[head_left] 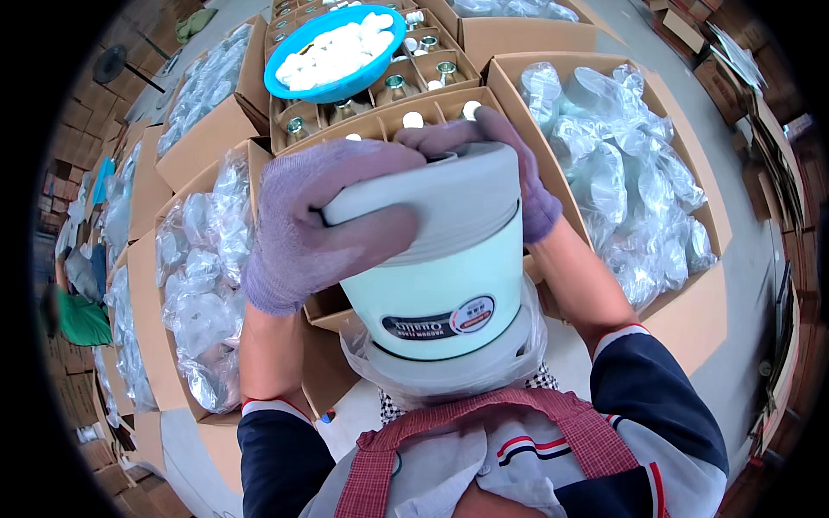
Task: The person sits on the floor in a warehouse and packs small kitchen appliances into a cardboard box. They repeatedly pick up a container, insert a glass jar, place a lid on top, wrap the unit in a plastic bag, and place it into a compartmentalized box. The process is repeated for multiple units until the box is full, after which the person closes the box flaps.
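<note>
A pale mint vacuum flask [440, 293] with a grey top stands tilted in front of my chest. My left hand [324, 216], in a purple-grey work glove, grips the grey top [449, 198] from the left, its thumb on the near side. From the far right my right hand [509, 164], gloved alike, wraps round the same top; part of its fingers is hidden behind it. A clear plastic bag [527, 354] hangs loosely about the flask's lower end. On its side sits a dark label [423, 325] with a round sticker.
Beyond the flask are divided cartons holding silvery bottle liners [395, 85]. A blue basin [276, 82] of white caps rests on them. Open cartons of plastic-wrapped parts flank me at left [203, 293] and right [622, 173]. Another person in green [82, 319] is at far left.
</note>
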A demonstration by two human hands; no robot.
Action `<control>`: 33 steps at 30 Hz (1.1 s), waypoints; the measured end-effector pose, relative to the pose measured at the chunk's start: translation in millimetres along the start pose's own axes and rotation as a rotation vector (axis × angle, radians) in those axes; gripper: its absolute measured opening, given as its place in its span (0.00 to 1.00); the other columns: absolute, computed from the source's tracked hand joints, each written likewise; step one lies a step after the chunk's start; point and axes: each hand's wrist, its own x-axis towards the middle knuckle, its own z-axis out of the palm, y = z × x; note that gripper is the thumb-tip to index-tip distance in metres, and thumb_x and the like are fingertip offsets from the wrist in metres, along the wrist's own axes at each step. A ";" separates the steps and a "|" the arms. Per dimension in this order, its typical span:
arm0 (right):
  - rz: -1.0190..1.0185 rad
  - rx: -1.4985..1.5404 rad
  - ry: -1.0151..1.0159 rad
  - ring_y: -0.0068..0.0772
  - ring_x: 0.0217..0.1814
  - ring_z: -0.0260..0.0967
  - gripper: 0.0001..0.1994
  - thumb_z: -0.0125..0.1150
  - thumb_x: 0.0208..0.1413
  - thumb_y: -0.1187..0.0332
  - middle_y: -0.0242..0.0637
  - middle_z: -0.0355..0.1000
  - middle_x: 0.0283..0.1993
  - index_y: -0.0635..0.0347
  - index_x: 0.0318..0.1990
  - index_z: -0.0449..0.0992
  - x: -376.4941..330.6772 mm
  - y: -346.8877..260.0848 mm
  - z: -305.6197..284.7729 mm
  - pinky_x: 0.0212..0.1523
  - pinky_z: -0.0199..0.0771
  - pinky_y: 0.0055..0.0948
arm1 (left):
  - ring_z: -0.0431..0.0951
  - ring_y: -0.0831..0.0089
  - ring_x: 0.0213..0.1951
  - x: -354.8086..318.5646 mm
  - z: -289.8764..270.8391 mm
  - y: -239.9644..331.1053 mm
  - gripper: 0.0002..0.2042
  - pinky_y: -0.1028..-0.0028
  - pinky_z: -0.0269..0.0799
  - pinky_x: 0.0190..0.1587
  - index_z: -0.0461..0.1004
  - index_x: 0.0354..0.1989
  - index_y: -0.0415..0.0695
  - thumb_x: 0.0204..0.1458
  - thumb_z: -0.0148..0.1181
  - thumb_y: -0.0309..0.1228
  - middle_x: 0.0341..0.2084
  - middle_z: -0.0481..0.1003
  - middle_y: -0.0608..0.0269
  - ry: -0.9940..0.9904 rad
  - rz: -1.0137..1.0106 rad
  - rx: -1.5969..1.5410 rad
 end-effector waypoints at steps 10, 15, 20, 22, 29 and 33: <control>-0.123 -0.045 -0.049 0.37 0.45 0.74 0.28 0.33 0.67 0.53 0.48 0.75 0.47 0.73 0.47 0.72 5.4 4.0 5.5 0.49 0.73 0.31 | 0.79 0.61 0.39 -1.7 21.4 27.7 0.17 0.67 0.72 0.45 0.79 0.37 0.35 0.40 0.58 0.34 0.33 0.79 0.53 0.063 -0.080 0.171; 0.030 -0.401 -0.017 0.36 0.50 0.71 0.21 0.38 0.66 0.59 0.46 0.75 0.47 0.70 0.46 0.74 -11.1 -76.7 17.1 0.56 0.65 0.31 | 0.74 0.55 0.49 -20.7 -10.7 -49.2 0.29 0.60 0.64 0.56 0.78 0.38 0.34 0.55 0.44 0.53 0.41 0.77 0.47 -0.075 0.045 -0.237; -0.396 -0.332 0.209 0.34 0.56 0.68 0.26 0.24 0.69 0.56 0.42 0.70 0.55 0.63 0.53 0.70 2.2 -92.9 -6.6 0.59 0.64 0.34 | 0.71 0.56 0.53 -12.4 0.1 -40.5 0.38 0.59 0.57 0.62 0.78 0.37 0.34 0.61 0.26 0.58 0.44 0.75 0.46 0.341 -0.075 -0.376; -0.172 -0.376 -0.013 0.37 0.56 0.68 0.25 0.31 0.67 0.53 0.44 0.71 0.53 0.62 0.51 0.71 10.3 -76.8 2.4 0.58 0.64 0.37 | 0.70 0.59 0.54 -11.6 7.2 -36.1 0.30 0.62 0.58 0.62 0.76 0.42 0.35 0.60 0.32 0.49 0.47 0.74 0.48 0.310 -0.054 -0.290; -0.090 -0.391 0.042 0.41 0.56 0.70 0.25 0.37 0.63 0.54 0.45 0.74 0.49 0.66 0.49 0.75 1.7 -99.3 31.5 0.60 0.63 0.37 | 0.67 0.61 0.59 -28.0 9.3 -57.1 0.19 0.68 0.59 0.61 0.71 0.53 0.36 0.57 0.43 0.33 0.53 0.71 0.54 0.320 -0.034 -0.033; -0.428 -0.609 -0.120 0.39 0.55 0.70 0.23 0.36 0.63 0.58 0.43 0.74 0.48 0.66 0.48 0.75 -17.4 -114.8 59.7 0.59 0.66 0.36 | 0.66 0.57 0.59 -37.6 12.1 -82.8 0.23 0.62 0.56 0.63 0.70 0.53 0.34 0.50 0.53 0.36 0.54 0.70 0.53 0.205 -0.386 -0.404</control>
